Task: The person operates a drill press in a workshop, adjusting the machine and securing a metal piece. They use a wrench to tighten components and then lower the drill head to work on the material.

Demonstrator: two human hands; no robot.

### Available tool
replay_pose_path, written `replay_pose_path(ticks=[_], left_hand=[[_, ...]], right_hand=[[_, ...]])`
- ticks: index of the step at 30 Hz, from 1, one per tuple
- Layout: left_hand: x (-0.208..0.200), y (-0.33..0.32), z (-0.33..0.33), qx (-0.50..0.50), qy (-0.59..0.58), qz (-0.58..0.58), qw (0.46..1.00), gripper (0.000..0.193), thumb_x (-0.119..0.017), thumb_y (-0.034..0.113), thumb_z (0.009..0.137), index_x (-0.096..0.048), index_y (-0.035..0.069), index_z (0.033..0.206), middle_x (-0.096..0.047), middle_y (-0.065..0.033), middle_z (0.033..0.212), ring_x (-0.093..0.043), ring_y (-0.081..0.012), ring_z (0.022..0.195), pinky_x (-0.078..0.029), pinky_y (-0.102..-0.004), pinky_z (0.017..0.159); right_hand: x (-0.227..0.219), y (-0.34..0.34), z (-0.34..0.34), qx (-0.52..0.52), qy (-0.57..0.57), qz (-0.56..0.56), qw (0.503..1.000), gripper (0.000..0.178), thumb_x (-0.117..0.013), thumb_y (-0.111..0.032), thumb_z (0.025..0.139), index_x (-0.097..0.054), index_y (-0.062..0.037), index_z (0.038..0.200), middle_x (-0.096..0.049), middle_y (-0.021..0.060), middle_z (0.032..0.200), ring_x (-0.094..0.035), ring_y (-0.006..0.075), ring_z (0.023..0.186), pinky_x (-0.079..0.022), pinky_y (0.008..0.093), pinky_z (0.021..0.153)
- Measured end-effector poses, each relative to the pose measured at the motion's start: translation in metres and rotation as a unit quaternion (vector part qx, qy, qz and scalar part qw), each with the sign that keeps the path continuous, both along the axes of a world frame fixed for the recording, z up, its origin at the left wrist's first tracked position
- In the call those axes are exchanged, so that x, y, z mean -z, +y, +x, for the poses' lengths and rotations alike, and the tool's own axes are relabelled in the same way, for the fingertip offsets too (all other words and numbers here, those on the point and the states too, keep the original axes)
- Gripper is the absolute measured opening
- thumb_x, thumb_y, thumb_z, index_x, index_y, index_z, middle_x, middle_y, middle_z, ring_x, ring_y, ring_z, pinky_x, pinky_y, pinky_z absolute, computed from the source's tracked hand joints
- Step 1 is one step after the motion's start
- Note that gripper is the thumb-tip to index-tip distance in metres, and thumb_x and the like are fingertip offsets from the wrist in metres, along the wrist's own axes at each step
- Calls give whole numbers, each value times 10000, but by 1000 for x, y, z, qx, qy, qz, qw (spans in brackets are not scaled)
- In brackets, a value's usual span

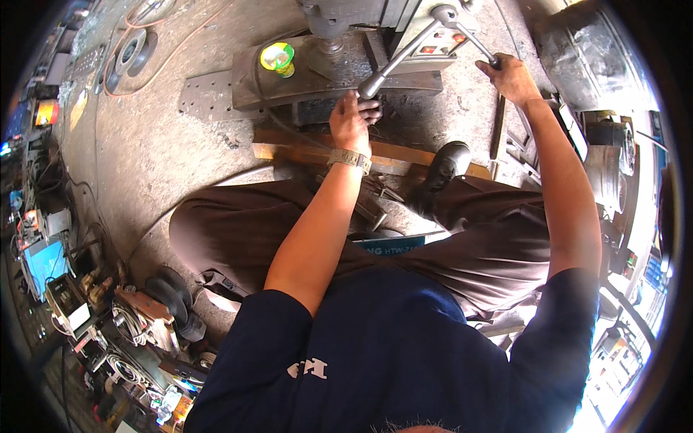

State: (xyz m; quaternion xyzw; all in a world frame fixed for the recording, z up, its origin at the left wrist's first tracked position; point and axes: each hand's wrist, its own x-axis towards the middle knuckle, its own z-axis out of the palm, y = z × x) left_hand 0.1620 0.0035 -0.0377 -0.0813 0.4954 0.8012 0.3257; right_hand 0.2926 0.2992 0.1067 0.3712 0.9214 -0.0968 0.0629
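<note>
A drill press stands in front of me, its feed handle (pixel 410 59) made of metal bars spreading from a round hub (pixel 445 14). My right hand (pixel 514 79) is closed around the dark grip at the end of the right bar. My left hand (pixel 351 124) is just below the thick knob (pixel 371 85) of the left bar, fingers parted and partly curled, with dark fingertips. I cannot tell whether it touches the knob. Under the drill's dark spindle (pixel 330 29) is a metal work table (pixel 317 81). A green-and-yellow tub (pixel 277 58) sits on it.
My black shoe (pixel 449 164) rests by a rusty steel beam (pixel 397 160). A perforated metal plate (pixel 206 95) lies left of the table. Cables and a dark ring-shaped part (pixel 131 53) are on the floor. Tools clutter the left; a large metal drum (pixel 595 61) stands at right.
</note>
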Motion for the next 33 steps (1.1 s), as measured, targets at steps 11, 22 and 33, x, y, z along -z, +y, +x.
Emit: replay_pose_path(ticks=[11,22,33], left_hand=[[12,-22,-116,-206,326,-472,793,818,-885,222,806,-422,-71,1413,-501,-286,1346,-488,-444,1315,-380,-522,1152],[-27,-38,-211,191,536,-555,607,1087,-890,564,710,-388,62,1534,-479,-298,1434,-490,-440,1346,-451,-472,1120],[-5,-50,-182,27,586,-521,620,762,-841,399,772,-532,30,1362,-566,-244,1266,-595,-443,1171,-511,-507,1003]], right_hand=[[59,-41,-30,135,103,-301,938,417,-686,-356,1004,-659,23,832,-627,120,697,-617,174,629,-552,350,598],[87,-62,-39,162,187,-397,884,359,-675,-323,995,-599,-55,768,-570,17,683,-542,131,604,-512,302,584],[79,-67,-42,154,149,-383,899,329,-656,-312,1007,-617,-49,814,-563,10,713,-540,140,619,-523,311,591]])
